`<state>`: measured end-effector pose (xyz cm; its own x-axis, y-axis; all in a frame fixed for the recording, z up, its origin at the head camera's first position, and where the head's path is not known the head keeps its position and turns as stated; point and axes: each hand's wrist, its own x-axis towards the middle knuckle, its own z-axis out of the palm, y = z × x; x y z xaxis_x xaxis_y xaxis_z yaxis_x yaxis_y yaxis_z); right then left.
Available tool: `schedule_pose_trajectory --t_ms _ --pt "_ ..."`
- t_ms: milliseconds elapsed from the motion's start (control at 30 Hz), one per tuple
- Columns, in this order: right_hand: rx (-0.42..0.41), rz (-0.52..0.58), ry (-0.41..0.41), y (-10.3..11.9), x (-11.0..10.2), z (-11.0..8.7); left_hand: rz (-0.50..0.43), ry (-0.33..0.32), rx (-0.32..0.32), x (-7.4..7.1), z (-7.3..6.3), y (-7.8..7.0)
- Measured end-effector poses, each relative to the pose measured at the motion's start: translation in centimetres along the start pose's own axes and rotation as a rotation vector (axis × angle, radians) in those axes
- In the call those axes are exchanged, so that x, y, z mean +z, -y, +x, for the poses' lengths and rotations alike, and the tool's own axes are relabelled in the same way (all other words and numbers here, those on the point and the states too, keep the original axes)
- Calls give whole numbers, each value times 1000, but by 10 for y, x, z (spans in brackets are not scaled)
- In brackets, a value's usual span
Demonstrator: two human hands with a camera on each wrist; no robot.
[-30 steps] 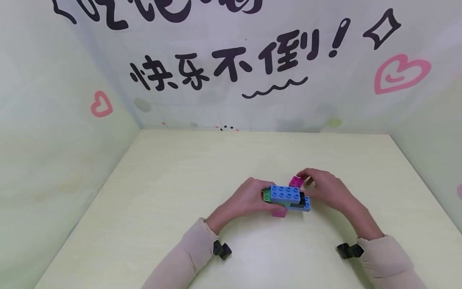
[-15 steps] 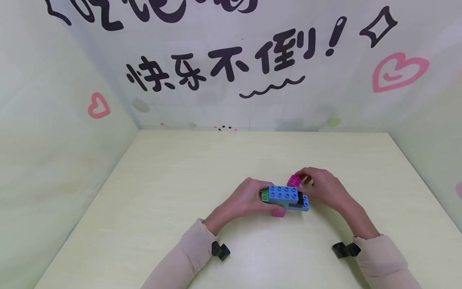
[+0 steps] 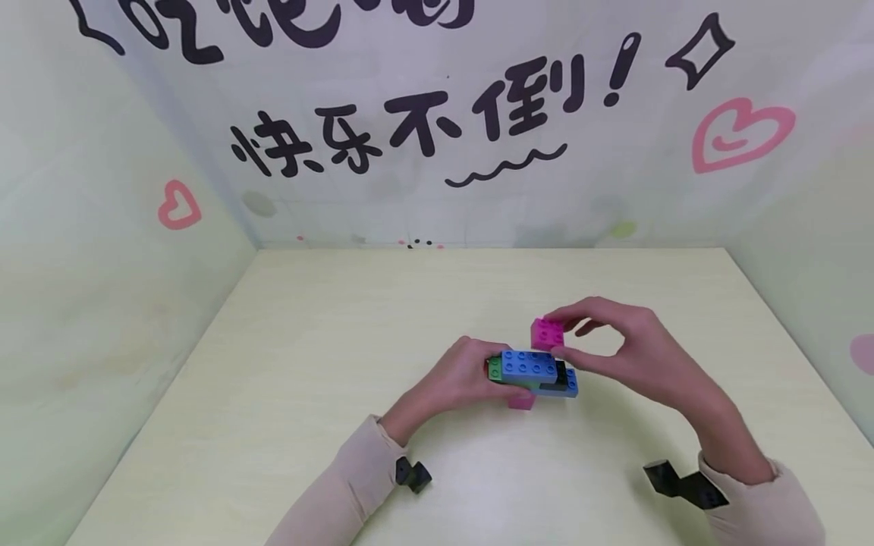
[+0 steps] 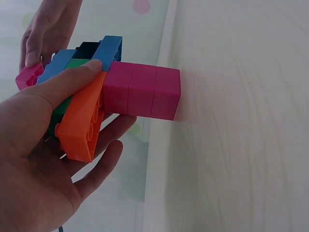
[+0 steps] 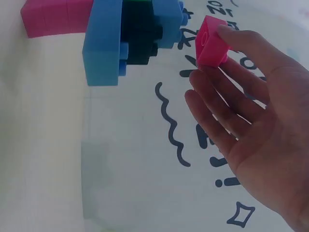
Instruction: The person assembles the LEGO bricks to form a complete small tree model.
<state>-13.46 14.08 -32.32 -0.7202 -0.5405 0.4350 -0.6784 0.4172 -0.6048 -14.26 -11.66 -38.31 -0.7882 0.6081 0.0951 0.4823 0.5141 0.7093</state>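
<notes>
My left hand grips a block assembly by its left end, thumb on the near side. A blue brick tops it, with a green brick at the left and a black brick and lower blue brick at the right. An orange brick shows beside the thumb in the left wrist view. From the underside juts a column of pink bricks. My right hand pinches a loose pink brick between thumb and fingers, close to the top blue brick but apart from it in the right wrist view.
Both hands work over a pale wooden table. A printed backdrop with black writing and pink hearts stands behind it and along both sides. Each sleeve carries a small black camera mount at the wrist.
My right hand has lifted the pink brick from behind the assembly to above its far edge. My left hand keeps its grip, nearly still. The head view has shifted slightly.
</notes>
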Motion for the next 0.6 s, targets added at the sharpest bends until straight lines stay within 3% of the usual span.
schedule_pose_trajectory --t_ms 200,600 --pt "-59 46 73 10 11 3 -16 10 3 -1 -1 1" --pt "-42 44 103 7 15 2 -22 25 -17 -1 -1 1"
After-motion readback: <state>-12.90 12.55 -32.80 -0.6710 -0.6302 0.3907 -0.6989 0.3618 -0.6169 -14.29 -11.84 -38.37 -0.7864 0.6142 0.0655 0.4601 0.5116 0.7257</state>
